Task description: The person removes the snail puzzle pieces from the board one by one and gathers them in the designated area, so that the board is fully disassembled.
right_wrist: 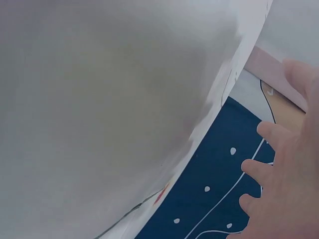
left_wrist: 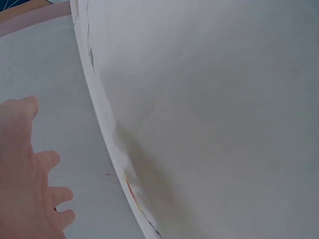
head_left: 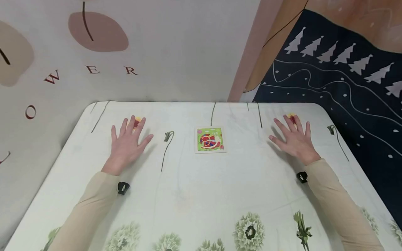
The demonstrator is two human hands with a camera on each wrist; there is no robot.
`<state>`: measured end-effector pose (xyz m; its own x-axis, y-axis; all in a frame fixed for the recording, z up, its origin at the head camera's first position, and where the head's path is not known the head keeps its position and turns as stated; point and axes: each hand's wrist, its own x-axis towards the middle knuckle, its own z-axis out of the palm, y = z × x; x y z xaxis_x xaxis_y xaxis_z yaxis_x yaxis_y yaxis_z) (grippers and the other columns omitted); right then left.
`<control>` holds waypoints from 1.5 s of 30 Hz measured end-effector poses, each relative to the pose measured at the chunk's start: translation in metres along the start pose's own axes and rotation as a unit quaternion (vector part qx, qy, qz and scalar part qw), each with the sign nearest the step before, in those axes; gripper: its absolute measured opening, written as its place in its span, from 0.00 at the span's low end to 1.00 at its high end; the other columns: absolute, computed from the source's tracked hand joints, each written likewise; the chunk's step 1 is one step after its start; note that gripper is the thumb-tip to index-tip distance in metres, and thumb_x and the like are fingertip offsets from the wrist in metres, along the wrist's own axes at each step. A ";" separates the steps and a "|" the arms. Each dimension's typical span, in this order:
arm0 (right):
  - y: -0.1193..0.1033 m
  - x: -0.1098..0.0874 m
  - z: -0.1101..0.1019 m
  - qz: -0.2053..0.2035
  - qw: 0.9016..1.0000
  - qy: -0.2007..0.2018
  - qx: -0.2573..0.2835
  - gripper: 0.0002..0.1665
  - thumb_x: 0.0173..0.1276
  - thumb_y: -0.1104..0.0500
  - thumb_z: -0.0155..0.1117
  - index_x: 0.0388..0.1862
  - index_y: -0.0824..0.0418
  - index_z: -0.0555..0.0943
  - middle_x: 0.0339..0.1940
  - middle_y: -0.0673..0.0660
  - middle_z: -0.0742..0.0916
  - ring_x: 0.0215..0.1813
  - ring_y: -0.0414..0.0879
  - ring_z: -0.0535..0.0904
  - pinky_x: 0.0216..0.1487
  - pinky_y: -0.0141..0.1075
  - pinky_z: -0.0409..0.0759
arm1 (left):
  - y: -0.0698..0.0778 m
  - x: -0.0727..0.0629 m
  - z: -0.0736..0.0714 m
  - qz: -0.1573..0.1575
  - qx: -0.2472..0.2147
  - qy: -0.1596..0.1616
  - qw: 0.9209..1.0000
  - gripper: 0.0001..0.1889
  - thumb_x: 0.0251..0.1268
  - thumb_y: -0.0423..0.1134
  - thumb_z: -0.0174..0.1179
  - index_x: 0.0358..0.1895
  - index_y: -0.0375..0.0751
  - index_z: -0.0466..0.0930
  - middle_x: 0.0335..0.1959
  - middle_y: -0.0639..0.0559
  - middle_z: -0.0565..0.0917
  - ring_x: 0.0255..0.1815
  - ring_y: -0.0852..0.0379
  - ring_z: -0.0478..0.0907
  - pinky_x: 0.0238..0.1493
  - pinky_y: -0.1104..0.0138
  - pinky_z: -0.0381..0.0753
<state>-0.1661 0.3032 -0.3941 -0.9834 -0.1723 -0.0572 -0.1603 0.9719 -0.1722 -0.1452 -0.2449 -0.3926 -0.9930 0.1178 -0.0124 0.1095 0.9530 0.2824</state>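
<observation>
A small square puzzle board [head_left: 209,140] with a pale frame and a red, blue and green snail picture lies flat on the table, midway between the hands. My left hand [head_left: 126,144] is to the left of it, palm down with its fingers spread, holding nothing. On the other side, my right hand [head_left: 295,139] is spread the same way and also bare. Both hands cast shadows on the cloth and are well apart from the board. In the wrist views, the left hand [left_wrist: 22,174] and the right hand [right_wrist: 289,164] show extended fingers with nothing in them.
A white cloth [head_left: 201,188] printed with flowers and stems covers the table. Behind it stands a pale patterned wall hanging [head_left: 176,52], and at the right a dark blue one [head_left: 333,80] with white trees. Black wrist straps [head_left: 123,188] show at both sleeves.
</observation>
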 end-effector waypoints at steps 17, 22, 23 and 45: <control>-0.005 0.003 -0.001 0.002 1.000 0.002 0.005 0.49 0.71 0.28 0.43 0.82 0.52 0.53 0.82 0.68 0.52 0.82 0.69 0.35 0.71 0.72 0.26 | 0.004 0.008 0.002 0.016 0.008 0.012 1.000 0.41 0.74 0.68 0.36 0.82 0.52 0.44 0.82 0.36 0.41 0.82 0.33 0.34 0.72 0.33 0.24; -0.007 0.004 -0.003 0.001 1.000 0.000 0.002 0.49 0.71 0.27 0.43 0.82 0.51 0.52 0.82 0.67 0.52 0.82 0.69 0.34 0.71 0.72 0.26 | 0.006 0.011 0.002 0.021 0.005 0.010 1.000 0.41 0.74 0.68 0.37 0.82 0.52 0.43 0.82 0.37 0.41 0.82 0.35 0.33 0.72 0.33 0.23; -0.008 0.005 -0.003 0.001 1.000 0.001 0.001 0.49 0.71 0.27 0.43 0.82 0.51 0.52 0.82 0.67 0.52 0.82 0.69 0.34 0.71 0.72 0.26 | 0.007 0.012 0.002 0.021 0.005 0.010 1.000 0.41 0.74 0.68 0.37 0.82 0.52 0.43 0.83 0.37 0.41 0.82 0.35 0.33 0.72 0.34 0.23; -0.046 0.030 0.000 -0.020 1.000 0.000 0.016 0.41 0.74 0.30 0.41 0.81 0.47 0.57 0.82 0.63 0.57 0.81 0.67 0.42 0.72 0.68 0.38 | 0.038 0.028 0.015 0.055 0.016 -0.030 0.998 0.40 0.74 0.65 0.42 0.82 0.54 0.44 0.82 0.38 0.46 0.83 0.37 0.36 0.75 0.36 0.25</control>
<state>-0.1881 0.2530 -0.3876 -0.9764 -0.2105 -0.0488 -0.1964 0.9586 -0.2063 -0.1684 -0.2012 -0.3968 -0.9706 0.2373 -0.0410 0.2196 0.9421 0.2535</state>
